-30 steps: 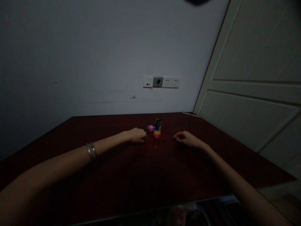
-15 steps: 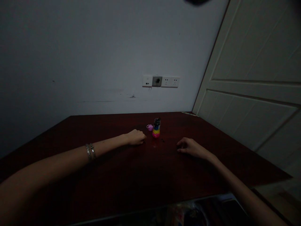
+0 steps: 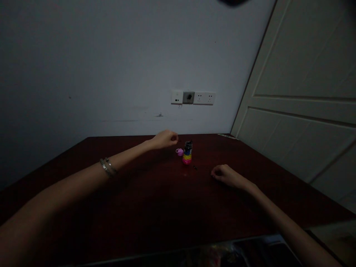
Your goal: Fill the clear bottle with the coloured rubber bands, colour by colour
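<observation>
In the head view, the left hand (image 3: 166, 139) pinches one thin dark sliver (image 3: 179, 141), far-left of one clear jar (image 3: 187, 155) layered pink, yellow, blue and black, upright on a dark-red table (image 3: 161, 200) between one purple looped lid (image 3: 180, 152) and one small black piece (image 3: 195, 167). The right hand (image 3: 226, 175) curls, contents impossible to tell.

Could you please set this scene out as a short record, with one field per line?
Surface: dark red table
Jar: upright, uncapped, banded pink, yellow, blue and black from the bottom up
Pink cap: on the table, just left of the jar
Left hand: pinched grip, thin dark bit at the fingertips, level with the jar's top in the picture
Right hand: curled, low over the table; contents unclear
Loose item: small dark piece, right of the jar
</observation>
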`<action>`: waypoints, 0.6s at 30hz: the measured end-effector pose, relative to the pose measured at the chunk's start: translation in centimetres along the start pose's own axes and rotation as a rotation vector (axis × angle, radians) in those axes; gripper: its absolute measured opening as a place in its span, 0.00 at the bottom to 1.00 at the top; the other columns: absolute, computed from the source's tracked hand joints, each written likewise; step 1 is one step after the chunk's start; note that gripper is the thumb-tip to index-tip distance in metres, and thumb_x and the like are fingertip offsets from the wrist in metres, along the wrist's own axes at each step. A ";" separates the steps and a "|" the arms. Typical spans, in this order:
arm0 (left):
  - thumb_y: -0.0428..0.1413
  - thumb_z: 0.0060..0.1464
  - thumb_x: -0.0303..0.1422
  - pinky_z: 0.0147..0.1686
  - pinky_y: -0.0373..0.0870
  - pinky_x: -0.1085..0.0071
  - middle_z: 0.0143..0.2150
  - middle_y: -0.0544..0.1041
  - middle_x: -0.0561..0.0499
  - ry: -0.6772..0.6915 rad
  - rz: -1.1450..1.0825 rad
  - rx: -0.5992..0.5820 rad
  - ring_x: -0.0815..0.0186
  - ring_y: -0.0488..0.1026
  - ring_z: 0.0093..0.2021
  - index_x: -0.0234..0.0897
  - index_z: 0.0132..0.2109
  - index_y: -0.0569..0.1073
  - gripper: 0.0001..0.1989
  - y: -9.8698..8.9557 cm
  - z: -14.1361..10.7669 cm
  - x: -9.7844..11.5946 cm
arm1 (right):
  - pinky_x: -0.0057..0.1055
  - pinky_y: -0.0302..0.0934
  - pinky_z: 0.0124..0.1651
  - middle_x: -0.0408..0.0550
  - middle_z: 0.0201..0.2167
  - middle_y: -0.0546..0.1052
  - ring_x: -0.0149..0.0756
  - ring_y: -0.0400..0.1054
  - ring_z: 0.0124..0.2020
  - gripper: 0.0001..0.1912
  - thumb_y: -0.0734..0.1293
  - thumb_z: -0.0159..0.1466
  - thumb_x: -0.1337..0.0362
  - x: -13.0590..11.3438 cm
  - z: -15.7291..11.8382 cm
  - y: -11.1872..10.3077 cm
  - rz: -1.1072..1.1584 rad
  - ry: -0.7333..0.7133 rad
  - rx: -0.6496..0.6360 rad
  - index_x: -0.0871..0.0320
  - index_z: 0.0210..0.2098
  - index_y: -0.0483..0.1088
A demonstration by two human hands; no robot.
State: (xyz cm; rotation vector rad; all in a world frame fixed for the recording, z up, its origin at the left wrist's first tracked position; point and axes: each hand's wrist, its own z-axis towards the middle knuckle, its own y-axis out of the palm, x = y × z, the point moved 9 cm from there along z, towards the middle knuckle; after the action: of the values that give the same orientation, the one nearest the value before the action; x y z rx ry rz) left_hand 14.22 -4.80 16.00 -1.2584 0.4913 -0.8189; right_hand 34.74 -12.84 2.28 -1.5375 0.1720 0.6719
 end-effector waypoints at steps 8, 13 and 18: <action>0.53 0.44 0.28 0.25 0.56 0.76 0.25 0.73 0.50 0.087 -0.246 0.009 0.73 0.64 0.24 0.28 0.32 0.76 0.09 0.3 4.5 2.7 | 0.27 0.58 0.33 0.47 0.28 0.75 0.33 0.66 0.29 0.12 0.60 0.53 0.64 -1.6 1.2 -1.6 0.087 -0.025 -0.040 0.63 0.31 0.72; 0.54 0.43 0.26 0.25 0.57 0.76 0.25 0.73 0.49 0.040 -0.291 -0.038 0.73 0.64 0.24 0.27 0.31 0.76 0.08 1.6 5.6 2.6 | 0.29 0.59 0.34 0.49 0.29 0.75 0.34 0.67 0.30 0.13 0.63 0.52 0.62 -3.5 2.6 -5.8 0.168 -0.052 0.134 0.64 0.32 0.74; 0.55 0.43 0.29 0.25 0.55 0.75 0.23 0.72 0.50 0.026 -0.367 -0.024 0.73 0.62 0.23 0.28 0.32 0.77 0.09 1.4 5.4 1.9 | 0.32 0.61 0.37 0.50 0.32 0.77 0.35 0.68 0.32 0.14 0.65 0.51 0.60 -5.4 5.4 -9.3 0.262 -0.125 0.293 0.62 0.33 0.74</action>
State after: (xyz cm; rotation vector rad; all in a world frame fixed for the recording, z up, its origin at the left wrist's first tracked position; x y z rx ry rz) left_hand 19.71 -2.78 16.31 -1.3830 0.2931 -1.1403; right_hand 33.33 -8.35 13.31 -1.1982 0.3658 0.9053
